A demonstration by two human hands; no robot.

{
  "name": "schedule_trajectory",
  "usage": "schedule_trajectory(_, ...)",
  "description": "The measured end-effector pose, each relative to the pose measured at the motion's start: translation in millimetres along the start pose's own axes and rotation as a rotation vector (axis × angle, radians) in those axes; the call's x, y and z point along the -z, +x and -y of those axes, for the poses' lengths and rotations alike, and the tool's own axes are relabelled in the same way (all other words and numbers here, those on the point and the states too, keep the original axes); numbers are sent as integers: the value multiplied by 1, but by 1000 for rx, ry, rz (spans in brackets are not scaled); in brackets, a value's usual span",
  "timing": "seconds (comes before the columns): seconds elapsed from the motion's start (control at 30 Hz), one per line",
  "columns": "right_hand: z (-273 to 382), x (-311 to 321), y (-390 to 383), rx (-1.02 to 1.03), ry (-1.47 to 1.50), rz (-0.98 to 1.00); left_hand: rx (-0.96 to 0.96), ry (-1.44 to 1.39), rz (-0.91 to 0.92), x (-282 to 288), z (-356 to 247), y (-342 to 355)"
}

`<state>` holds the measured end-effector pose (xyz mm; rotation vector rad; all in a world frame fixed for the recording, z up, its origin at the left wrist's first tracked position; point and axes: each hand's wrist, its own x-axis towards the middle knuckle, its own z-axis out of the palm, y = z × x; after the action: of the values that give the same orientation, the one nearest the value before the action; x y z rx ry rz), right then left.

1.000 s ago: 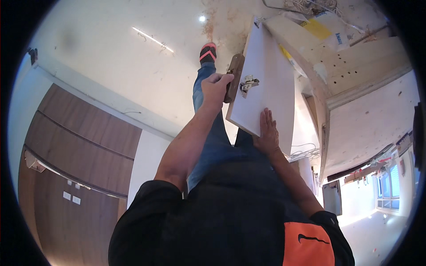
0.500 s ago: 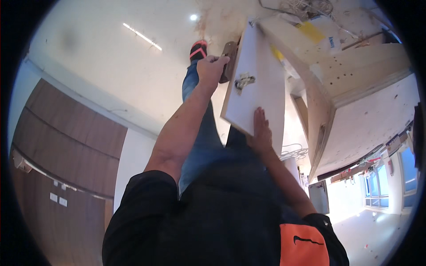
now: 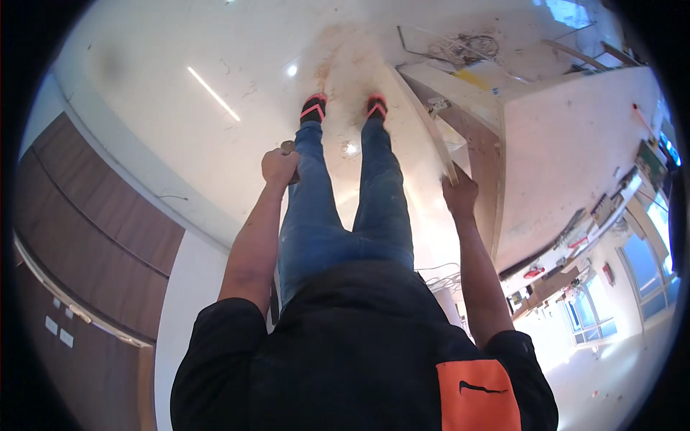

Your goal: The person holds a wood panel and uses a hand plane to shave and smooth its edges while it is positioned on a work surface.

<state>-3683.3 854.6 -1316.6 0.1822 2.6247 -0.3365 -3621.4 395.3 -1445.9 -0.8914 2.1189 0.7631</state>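
My left hand (image 3: 279, 167) is closed around a brown hand plane (image 3: 288, 146), held low beside my left leg and mostly hidden by my fingers. My right hand (image 3: 461, 194) grips the near end of a pale cabinet door (image 3: 425, 118), its fingers wrapped over the edge. The door appears nearly edge-on, swung in against the cabinet (image 3: 575, 144). A metal hinge (image 3: 438, 106) shows on the door's inner side.
A tangle of wire (image 3: 474, 47) and scraps lie on the dusty floor at the far right. Coiled cable (image 3: 440, 274) lies behind my right hip. Brown wood panelling (image 3: 93, 223) stands at left. A bench with assorted items (image 3: 553, 280) is at right.
My left hand has drawn the hand plane away from the door, to the left and nearer me. My right hand has moved right from the door's face to its edge, and the door has swung right.
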Motion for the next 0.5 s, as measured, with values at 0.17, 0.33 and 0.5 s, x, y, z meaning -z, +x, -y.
schedule_trajectory(0.17,27,18,4,-77,-28,5,28,-17,12,2,60,-29)
schedule_trajectory(0.33,0,9,5,46,72,-45,50,-130,-38,-29,100,-54)
schedule_trajectory(0.5,-16,16,13,30,-8,46,171,-315,18,-75,127,-90)
